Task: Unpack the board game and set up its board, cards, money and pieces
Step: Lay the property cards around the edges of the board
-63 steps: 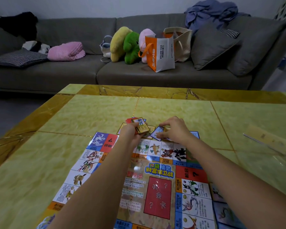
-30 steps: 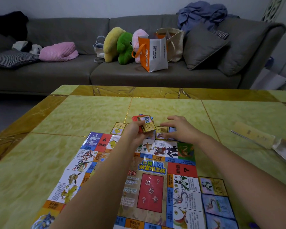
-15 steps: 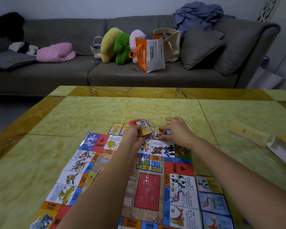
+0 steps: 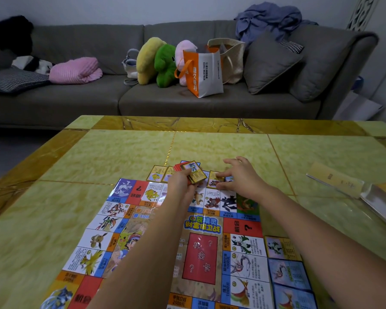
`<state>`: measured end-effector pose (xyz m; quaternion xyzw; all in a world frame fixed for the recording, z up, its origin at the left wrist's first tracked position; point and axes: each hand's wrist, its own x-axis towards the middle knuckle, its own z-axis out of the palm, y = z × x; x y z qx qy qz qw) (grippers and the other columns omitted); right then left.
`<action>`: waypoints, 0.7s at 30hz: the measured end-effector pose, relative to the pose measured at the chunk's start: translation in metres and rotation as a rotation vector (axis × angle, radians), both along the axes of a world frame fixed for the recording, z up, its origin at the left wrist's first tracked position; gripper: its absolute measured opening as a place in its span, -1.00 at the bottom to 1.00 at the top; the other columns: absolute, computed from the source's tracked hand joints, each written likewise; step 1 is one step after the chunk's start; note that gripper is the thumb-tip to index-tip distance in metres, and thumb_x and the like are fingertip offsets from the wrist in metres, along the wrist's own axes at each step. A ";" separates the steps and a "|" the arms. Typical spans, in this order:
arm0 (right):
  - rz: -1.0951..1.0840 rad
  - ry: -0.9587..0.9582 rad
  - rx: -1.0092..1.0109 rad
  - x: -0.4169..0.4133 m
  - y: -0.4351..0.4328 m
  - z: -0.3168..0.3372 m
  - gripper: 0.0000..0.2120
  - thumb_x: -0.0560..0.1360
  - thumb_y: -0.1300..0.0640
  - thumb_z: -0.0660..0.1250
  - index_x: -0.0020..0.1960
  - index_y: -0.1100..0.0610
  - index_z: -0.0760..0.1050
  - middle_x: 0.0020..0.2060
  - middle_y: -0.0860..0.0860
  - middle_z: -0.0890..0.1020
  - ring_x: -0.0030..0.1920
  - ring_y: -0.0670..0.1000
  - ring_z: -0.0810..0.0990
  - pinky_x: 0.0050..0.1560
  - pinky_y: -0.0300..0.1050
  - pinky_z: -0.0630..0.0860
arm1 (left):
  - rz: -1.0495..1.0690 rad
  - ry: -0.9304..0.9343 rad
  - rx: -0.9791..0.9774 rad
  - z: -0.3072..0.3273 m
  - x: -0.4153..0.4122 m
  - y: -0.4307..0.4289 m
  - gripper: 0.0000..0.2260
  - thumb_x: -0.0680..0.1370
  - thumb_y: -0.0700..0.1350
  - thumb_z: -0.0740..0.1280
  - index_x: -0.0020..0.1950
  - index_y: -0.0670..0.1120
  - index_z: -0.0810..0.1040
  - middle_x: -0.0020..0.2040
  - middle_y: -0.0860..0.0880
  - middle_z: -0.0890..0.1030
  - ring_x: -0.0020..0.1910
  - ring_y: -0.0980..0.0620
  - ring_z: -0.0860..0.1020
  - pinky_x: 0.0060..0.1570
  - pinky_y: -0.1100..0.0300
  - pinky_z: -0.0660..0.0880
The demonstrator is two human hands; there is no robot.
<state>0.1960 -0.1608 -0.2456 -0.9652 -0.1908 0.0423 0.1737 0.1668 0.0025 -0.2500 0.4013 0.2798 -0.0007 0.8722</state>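
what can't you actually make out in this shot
All in the head view:
Card stack: lower cards hidden under the top one and the left hand.
Blue card: mostly covered by the right hand.
Board: crossed by both forearms, near edge cut by the frame.
Clear wrapper: cut off at the right edge.
Card print: too small.

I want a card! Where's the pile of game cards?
Head view, centre: the pile of small yellow-bordered cards is gripped in the left hand, over the far edge of the colourful paper board, left of the right hand.
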 end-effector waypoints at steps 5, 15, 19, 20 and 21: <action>0.014 0.004 0.055 0.001 0.001 -0.001 -0.53 0.43 -0.14 0.39 0.31 -0.05 0.50 0.50 -0.03 0.21 0.51 0.11 0.00 0.46 0.10 -0.02 | 0.026 0.005 0.011 -0.001 0.000 -0.003 -0.92 0.64 -0.30 0.13 0.01 -0.31 0.36 -0.17 -0.24 0.48 -0.24 -0.18 0.49 -0.08 -0.15 0.48; 0.155 -0.017 -0.013 -0.004 0.001 -0.009 -0.66 0.63 -0.03 0.10 0.37 -0.05 0.43 0.43 -0.14 0.34 0.53 -0.03 0.01 0.44 0.14 -0.34 | 0.054 0.004 0.061 -0.003 -0.001 -0.007 -0.86 0.63 -0.29 0.15 -0.13 -0.27 0.39 -0.19 -0.22 0.51 -0.27 -0.15 0.52 -0.18 -0.08 0.54; 0.158 -0.011 -0.010 -0.002 -0.002 -0.009 -0.66 0.64 -0.03 0.10 0.37 -0.05 0.42 0.42 -0.14 0.36 0.53 -0.03 0.02 0.44 0.14 -0.35 | 0.090 0.012 0.064 -0.002 -0.001 -0.009 -0.85 0.63 -0.29 0.16 -0.14 -0.26 0.39 -0.21 -0.19 0.50 -0.29 -0.10 0.53 -0.39 0.05 0.58; 0.160 -0.010 -0.009 -0.003 -0.003 -0.009 -0.66 0.64 -0.03 0.09 0.37 -0.05 0.42 0.42 -0.14 0.36 0.53 -0.03 0.02 0.44 0.14 -0.35 | 0.095 0.012 0.063 -0.002 -0.001 -0.009 -0.84 0.62 -0.29 0.17 -0.15 -0.26 0.40 -0.22 -0.18 0.50 -0.30 -0.10 0.53 -0.41 0.07 0.58; 0.163 -0.011 -0.010 -0.003 -0.003 -0.009 -0.66 0.64 -0.03 0.09 0.37 -0.05 0.42 0.42 -0.14 0.36 0.53 -0.03 0.02 0.44 0.14 -0.35 | 0.098 0.012 0.060 0.000 -0.002 -0.010 -0.84 0.62 -0.29 0.17 -0.15 -0.27 0.40 -0.22 -0.18 0.50 -0.30 -0.09 0.52 -0.43 0.08 0.58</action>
